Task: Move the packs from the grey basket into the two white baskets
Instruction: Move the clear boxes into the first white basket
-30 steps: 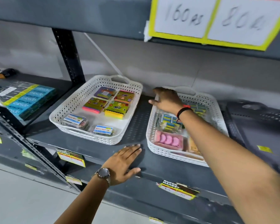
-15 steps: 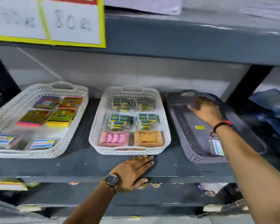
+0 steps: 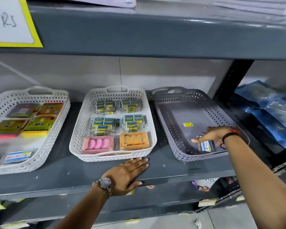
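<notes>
Right hand (image 3: 212, 135) seemingly touches pack (image 3: 206, 145), basket's near edge.

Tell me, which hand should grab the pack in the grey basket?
The right hand. It is already inside the grey basket, fingers over the last pack. The left hand lies flat on the shelf edge, in front of the middle white basket.

Even, soft indoor light; motion blur at left edge; wide-angle bowing of shelf lines.
</notes>
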The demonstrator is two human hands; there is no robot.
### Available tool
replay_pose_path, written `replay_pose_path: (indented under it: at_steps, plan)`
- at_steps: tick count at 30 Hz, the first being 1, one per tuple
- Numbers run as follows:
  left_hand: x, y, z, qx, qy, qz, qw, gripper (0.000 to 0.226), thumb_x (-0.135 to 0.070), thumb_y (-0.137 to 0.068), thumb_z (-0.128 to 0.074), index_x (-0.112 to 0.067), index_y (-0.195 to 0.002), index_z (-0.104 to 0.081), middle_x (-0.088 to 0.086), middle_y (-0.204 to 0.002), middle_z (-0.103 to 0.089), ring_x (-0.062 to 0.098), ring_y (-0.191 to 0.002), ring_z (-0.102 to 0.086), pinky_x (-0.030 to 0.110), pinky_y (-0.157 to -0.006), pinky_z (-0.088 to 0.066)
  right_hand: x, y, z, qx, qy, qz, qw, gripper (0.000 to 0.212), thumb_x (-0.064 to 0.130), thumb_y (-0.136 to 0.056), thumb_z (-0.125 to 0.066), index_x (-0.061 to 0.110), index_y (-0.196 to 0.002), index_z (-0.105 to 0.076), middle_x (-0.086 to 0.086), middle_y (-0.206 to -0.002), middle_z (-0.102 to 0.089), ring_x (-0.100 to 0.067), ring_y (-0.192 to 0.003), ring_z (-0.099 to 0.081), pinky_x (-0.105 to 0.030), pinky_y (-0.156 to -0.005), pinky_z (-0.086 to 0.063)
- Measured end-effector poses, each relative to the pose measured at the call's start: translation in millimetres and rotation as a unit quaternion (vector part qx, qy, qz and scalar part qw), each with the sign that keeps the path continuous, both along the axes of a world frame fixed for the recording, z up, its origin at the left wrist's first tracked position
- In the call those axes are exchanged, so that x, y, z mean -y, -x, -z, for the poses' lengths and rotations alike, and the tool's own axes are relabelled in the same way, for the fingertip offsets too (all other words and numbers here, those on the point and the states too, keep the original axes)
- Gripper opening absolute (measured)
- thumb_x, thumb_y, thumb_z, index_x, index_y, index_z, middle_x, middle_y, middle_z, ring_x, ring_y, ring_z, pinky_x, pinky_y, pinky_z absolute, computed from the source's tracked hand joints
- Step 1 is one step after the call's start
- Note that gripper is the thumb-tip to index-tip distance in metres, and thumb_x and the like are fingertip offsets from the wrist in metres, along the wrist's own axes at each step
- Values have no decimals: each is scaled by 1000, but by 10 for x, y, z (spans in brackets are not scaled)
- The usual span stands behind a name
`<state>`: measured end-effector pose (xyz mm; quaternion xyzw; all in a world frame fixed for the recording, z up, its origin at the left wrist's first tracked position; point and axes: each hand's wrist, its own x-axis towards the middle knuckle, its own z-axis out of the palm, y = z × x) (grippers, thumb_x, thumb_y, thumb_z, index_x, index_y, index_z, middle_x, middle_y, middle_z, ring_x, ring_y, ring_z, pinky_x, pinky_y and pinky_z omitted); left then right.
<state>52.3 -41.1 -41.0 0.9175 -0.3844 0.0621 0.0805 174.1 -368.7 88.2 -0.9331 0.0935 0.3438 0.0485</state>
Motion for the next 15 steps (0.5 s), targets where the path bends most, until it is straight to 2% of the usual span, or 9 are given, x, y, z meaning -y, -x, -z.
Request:
replay_pose_path:
  at_steps: [3, 4, 5, 6, 8, 9, 12, 15]
  plan:
    - [-1, 10, 1, -4, -4, -3, 1000, 57, -49, -99, -7, -18, -137, -36, -1, -140, -51, 15, -124, -53, 34, -97, -46, -173, 109, -57, -9, 36, -10, 999, 67, 48, -84, -59, 11, -137, -42, -12, -150, -38, -29, -130, -44, -30, -95, -45]
    - [-4, 10, -5, -2, -6, -4, 1000, 57, -49, -99, -6, -18, -137, -36, -1, -139, -52, 15, -124, -54, 33, -97, -46, -195, 102, -31, 6, 43, -10, 999, 57, 42, -83, -64, 12, -129, -50, -13, -145, -45, -29, -119, -51, -27, -84, -48]
    - [-7, 5, -12, -1, -7, -5, 1000, 57, -49, -99, -6, -18, -136, -37, 0, -138, -52, 15, -123, -54, 33, -97, -46, -214, 106, -17, 26, 40, -9, 999, 47, 37, -80, -69, 11, -117, -57, -15, -136, -53, -28, -103, -55, -22, -66, -48]
    - [-7, 2, -20, -1, -7, -6, 1000, 57, -49, -99, -6, -18, -136, -37, 0, -138, -53, 15, -123, -54, 33, -98, -46, -233, 108, -2, 40, 35, -9, 999, 43, 32, -77, -72, 8, -109, -58, -15, -124, -59, -27, -90, -54, -19, -53, -41]
    - [-10, 8, -20, 1, -9, -10, 1000, 57, -49, -99, -5, -18, -136, -36, -1, -138, -53, 15, -123, -54, 33, -97, -46, -283, 110, -25, 75, 24, -5, 997, 32, 25, -73, -73, 7, -92, -56, -11, -96, -61, -24, -75, -53, -17, -46, -32]
    - [-16, 15, -15, 3, -10, -13, 1000, 57, -48, -99, -5, -18, -136, -36, -1, -138, -53, 15, -123, -54, 33, -97, -47, -328, 112, -61, 102, 17, -7, 995, 30, 23, -72, -73, 8, -86, -52, -9, -87, -58, -23, -73, -53, -17, -45, -31]
    - [-37, 53, -1, 2, -12, -20, 1000, 57, -48, -99, -3, -19, -136, -35, -1, -137, -53, 15, -122, -55, 32, -94, -50, -459, 39, -189, 171, 15, -45, 984, 38, 24, -69, -74, 8, -88, -47, -10, -90, -54, -26, -81, -54, -22, -49, -34]
    - [-181, 148, 6, 14, -24, -39, 999, 56, -46, -100, 0, -20, -135, -36, -2, -136, -55, 14, -122, -56, 31, -94, -50, -674, -60, -331, 231, -18, -95, 968, 32, 27, -70, -75, 6, -83, -55, -16, -92, -62, -28, -83, -58, -30, -66, -43]
